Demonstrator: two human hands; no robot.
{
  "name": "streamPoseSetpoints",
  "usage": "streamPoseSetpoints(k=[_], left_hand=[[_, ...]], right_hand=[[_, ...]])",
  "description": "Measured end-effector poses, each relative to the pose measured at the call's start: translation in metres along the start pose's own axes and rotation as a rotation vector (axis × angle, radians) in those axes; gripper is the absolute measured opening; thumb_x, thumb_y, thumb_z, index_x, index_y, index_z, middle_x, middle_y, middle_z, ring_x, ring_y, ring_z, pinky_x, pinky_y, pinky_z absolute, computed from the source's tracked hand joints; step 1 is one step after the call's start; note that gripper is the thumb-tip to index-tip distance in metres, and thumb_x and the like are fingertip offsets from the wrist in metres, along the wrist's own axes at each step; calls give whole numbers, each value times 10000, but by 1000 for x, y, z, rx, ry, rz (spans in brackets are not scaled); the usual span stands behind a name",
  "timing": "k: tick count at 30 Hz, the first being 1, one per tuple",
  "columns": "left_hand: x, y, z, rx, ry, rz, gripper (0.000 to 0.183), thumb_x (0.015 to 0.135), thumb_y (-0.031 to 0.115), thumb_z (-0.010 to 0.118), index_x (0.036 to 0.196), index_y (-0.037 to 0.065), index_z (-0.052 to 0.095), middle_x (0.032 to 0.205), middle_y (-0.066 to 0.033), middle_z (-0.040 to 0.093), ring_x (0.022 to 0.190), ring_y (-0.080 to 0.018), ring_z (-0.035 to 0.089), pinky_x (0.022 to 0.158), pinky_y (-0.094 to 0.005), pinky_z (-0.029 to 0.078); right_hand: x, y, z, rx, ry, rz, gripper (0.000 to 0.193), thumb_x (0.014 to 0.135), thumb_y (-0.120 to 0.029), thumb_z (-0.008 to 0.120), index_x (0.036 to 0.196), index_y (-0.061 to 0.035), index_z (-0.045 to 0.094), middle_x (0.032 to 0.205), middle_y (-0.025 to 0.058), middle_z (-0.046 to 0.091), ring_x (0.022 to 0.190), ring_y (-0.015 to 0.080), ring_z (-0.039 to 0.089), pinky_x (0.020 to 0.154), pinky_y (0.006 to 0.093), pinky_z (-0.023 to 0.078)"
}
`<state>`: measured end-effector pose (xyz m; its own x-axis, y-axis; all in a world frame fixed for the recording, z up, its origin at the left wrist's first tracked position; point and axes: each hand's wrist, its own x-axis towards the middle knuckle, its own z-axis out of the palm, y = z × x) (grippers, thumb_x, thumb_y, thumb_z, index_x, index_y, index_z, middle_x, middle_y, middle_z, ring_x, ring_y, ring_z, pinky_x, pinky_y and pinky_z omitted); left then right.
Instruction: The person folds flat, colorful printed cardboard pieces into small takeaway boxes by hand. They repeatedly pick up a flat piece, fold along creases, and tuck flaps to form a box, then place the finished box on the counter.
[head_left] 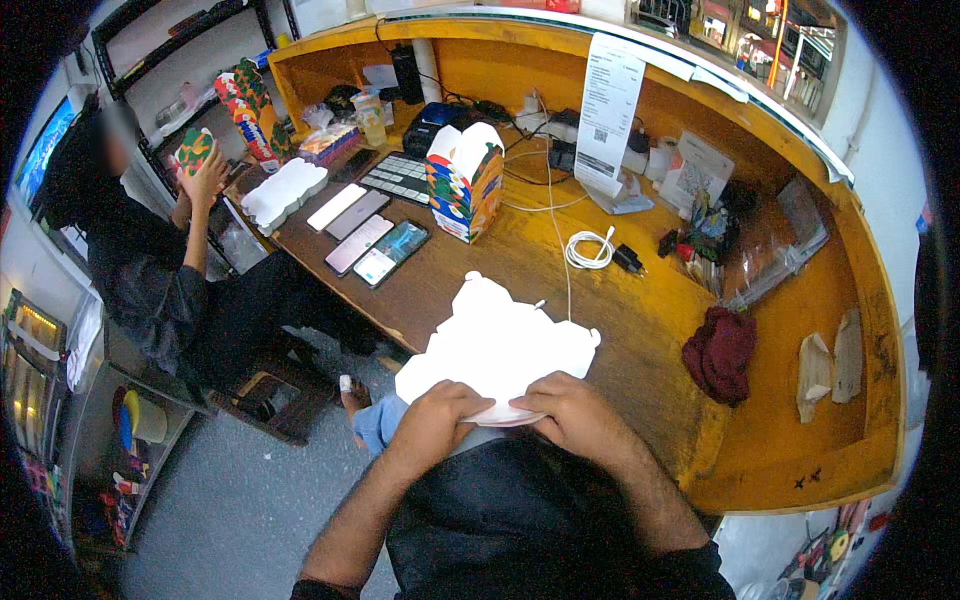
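Observation:
A white flat cardboard box blank point(500, 345), with tabs and notches along its outline, lies over the near edge of the desk. My left hand point(440, 425) pinches its near edge, thumb on top and fingers underneath. The same edge is gripped by my right hand point(572, 415) a short way to the right, its thumb also on the white face. Between the two thumbs the edge bends a little and a thin pinkish strip shows below it. Most of my fingers are hidden under the cardboard.
Beyond the blank stand a folded colourful carton point(465, 185), several phones point(358, 245), a keyboard point(400, 178) and a stack of white blanks point(284, 193). Rightward lie a coiled white cable point(590, 250), a black charger point(628, 260) and a maroon cloth point(720, 355). A seated person point(150, 270) at left holds a carton point(194, 151).

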<state>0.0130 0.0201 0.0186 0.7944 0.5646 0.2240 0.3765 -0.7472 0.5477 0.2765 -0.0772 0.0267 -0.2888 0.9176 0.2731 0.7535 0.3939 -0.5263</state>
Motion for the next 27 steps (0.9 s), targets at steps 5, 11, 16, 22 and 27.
streamPoseSetpoints(k=[5, 11, 16, 22, 27], left_hand=[[15, 9, -20, 72, -113, -262, 313, 996, 376, 778, 1159, 110, 812, 1020, -164, 798, 1019, -374, 758, 886, -505, 595], [32, 4, 5, 49, 112, -466, 534, 1032, 419, 738, 1416, 59, 648, 1161, -240, 747, 1084, -419, 738, 887, -515, 595], [36, 14, 19, 160, 101, -496, 634, 1095, 316, 645, 1637, 42, 463, 1244, -245, 647, 1056, -433, 707, 888, -522, 592], [37, 11, 28, 280, 128, -453, 663, 1089, 338, 599, 1672, 61, 448, 1243, -193, 618, 1139, -365, 636, 963, -569, 518], [40, 20, 48, 535, 312, -416, 706, 1094, 418, 530, 1697, 67, 421, 1603, -255, 514, 1529, -425, 447, 1239, -644, 321]], right_hand=[[31, 11, -16, 41, -147, 198, 368, 998, -365, 790, 1217, -69, 774, 1082, 177, 792, 1042, 379, 753, 919, 479, 590], [55, 33, -7, 160, -78, 452, 658, 967, -474, 833, 1436, -64, 622, 1211, 270, 774, 1101, 423, 769, 946, 490, 599], [56, 26, 4, 156, 17, 557, 894, 945, -432, 861, 1655, -120, 416, 1275, 309, 748, 1157, 459, 756, 973, 526, 601], [62, 18, 19, -59, -3, 445, 851, 1010, -327, 770, 1733, -178, 346, 1246, 259, 666, 1114, 462, 673, 950, 565, 547], [52, 2, 26, -454, 29, 279, 663, 1058, -352, 650, 1681, -204, 479, 1223, 166, 598, 1095, 359, 557, 965, 537, 436]])
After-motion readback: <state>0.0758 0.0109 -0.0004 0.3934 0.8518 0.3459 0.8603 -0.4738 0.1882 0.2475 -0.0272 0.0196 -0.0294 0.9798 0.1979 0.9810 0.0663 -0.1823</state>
